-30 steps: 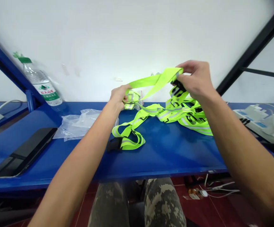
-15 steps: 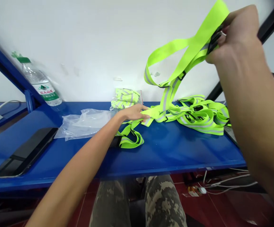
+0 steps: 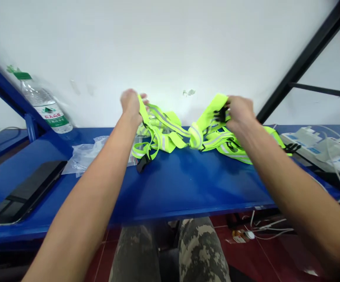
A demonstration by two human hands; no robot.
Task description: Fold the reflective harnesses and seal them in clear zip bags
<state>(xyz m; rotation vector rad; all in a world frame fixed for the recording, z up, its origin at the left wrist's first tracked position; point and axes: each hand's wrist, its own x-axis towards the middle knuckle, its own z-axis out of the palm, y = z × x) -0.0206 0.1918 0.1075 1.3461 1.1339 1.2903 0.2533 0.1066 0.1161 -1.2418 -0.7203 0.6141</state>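
Neon yellow-green straps with grey reflective stripes [image 3: 170, 127] stretch between my two hands above the blue table. My left hand [image 3: 133, 103], slightly blurred, is closed on a strap at centre left, raised in front of the white wall. My right hand [image 3: 239, 111] grips a strap at centre right, beside a black buckle [image 3: 221, 114]. The straps bunch together midway between the hands. Another black buckle [image 3: 143, 162] hangs from the left part, low over the table. More straps [image 3: 231, 150] lie heaped beneath my right hand and forearm.
Clear plastic bags [image 3: 83, 154] and a dark flat device [image 3: 26, 192] lie at the left of the blue table [image 3: 187, 196]. A water bottle [image 3: 48, 103] leans at the back left. White power strips with cables [image 3: 319, 145] are at the right, near a black frame bar [image 3: 301, 62].
My right hand has come down and inward from the upper right. My left hand has risen and moved left, lifting a strap. The view has shifted right, showing the power strips.
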